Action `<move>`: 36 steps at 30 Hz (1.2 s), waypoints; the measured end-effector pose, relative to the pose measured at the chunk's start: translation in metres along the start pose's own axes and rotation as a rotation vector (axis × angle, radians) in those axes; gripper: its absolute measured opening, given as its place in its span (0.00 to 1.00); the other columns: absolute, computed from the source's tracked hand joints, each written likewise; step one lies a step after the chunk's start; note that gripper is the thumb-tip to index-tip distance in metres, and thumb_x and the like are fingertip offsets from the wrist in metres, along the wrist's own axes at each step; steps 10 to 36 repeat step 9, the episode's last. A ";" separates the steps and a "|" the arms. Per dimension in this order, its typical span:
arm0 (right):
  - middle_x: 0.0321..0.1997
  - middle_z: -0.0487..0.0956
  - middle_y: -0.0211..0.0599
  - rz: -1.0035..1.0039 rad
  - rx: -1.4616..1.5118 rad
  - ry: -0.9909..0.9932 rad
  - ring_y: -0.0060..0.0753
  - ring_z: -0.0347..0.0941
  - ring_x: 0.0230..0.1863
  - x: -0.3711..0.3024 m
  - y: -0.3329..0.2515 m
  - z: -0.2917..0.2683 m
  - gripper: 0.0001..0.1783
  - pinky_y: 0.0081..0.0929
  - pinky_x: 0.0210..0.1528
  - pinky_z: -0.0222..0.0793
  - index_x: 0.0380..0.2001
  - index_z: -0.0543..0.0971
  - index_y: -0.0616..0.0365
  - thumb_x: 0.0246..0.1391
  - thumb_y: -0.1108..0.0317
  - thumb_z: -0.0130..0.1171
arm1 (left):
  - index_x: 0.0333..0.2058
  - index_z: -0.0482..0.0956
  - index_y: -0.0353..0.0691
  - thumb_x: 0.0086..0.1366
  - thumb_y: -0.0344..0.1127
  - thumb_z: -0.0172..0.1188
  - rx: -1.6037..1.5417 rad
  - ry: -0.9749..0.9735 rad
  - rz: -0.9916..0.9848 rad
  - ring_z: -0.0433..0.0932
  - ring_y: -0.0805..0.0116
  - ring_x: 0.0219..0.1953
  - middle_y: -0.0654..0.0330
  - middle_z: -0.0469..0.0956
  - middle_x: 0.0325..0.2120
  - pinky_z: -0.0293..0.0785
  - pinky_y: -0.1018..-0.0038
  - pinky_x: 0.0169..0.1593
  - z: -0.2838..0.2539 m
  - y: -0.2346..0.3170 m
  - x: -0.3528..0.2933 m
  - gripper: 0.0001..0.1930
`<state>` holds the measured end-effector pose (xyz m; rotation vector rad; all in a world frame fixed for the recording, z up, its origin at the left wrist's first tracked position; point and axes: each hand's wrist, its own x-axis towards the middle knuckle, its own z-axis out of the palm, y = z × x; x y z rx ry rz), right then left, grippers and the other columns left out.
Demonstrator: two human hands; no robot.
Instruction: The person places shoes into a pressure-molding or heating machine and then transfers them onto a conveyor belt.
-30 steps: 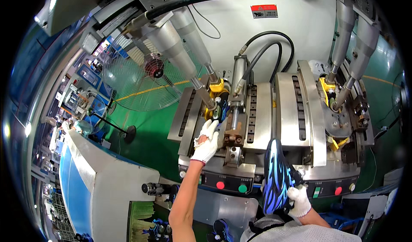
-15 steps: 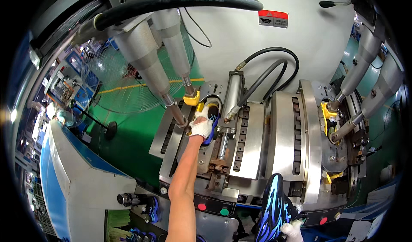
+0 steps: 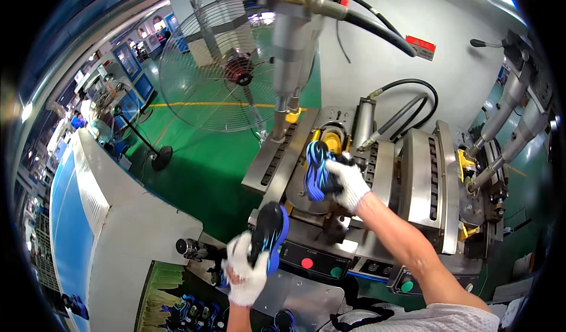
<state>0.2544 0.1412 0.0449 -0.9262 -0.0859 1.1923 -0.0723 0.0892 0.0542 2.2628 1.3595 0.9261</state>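
Note:
My right hand, in a white knit glove, reaches over the machine's left station and grips a black and bright-blue patterned shoe. That shoe is above the metal plate, just on the near side of a yellow pad; whether it touches the plate I cannot tell. Closer to me, my gloved left hand is closed on the heel part of another shoe, dark on top with a purple-blue sole. This one is tilted, toe upward, in front of the station. The gloves hide parts of both shoes.
Steel piston rods come down at the station's far left. A control panel with a red button and green buttons runs along the front. More shoes lie in a tray at lower left. A wire-cage fan stands beyond.
The left hand has drawn back from the station, holding a shoe. My right hand has brought its shoe from the lower right to the left station. The view has turned left.

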 end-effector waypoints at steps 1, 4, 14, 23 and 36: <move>0.32 0.80 0.35 -0.073 -0.057 0.037 0.36 0.80 0.31 0.048 0.013 0.008 0.10 0.42 0.33 0.79 0.41 0.77 0.57 0.57 0.79 0.62 | 0.60 0.72 0.37 0.57 0.32 0.71 0.030 -0.021 -0.117 0.78 0.47 0.52 0.46 0.74 0.53 0.75 0.58 0.56 -0.017 -0.011 -0.032 0.32; 0.50 0.84 0.42 -0.250 -1.148 0.492 0.41 0.81 0.52 0.226 0.031 -0.066 0.25 0.37 0.53 0.77 0.54 0.79 0.54 0.54 0.59 0.65 | 0.63 0.71 0.36 0.63 0.34 0.68 0.035 -0.173 -0.489 0.76 0.54 0.58 0.46 0.72 0.59 0.72 0.60 0.62 -0.041 -0.034 -0.118 0.30; 0.56 0.82 0.50 -0.356 -2.211 0.390 0.46 0.78 0.59 0.334 0.097 -0.150 0.28 0.35 0.50 0.77 0.59 0.78 0.51 0.55 0.59 0.61 | 0.64 0.70 0.41 0.61 0.33 0.70 0.274 0.008 -0.936 0.78 0.52 0.55 0.47 0.74 0.56 0.74 0.60 0.60 -0.061 -0.064 -0.291 0.33; 0.56 0.82 0.50 -0.356 -2.211 0.390 0.46 0.78 0.59 0.334 0.097 -0.150 0.28 0.35 0.50 0.77 0.59 0.78 0.51 0.55 0.59 0.61 | 0.64 0.70 0.41 0.61 0.33 0.70 0.274 0.008 -0.936 0.78 0.52 0.55 0.47 0.74 0.56 0.74 0.60 0.60 -0.061 -0.064 -0.291 0.33; 0.56 0.82 0.50 -0.356 -2.211 0.390 0.46 0.78 0.59 0.334 0.097 -0.150 0.28 0.35 0.50 0.77 0.59 0.78 0.51 0.55 0.59 0.61 | 0.64 0.70 0.41 0.61 0.33 0.70 0.274 0.008 -0.936 0.78 0.52 0.55 0.47 0.74 0.56 0.74 0.60 0.60 -0.061 -0.064 -0.291 0.33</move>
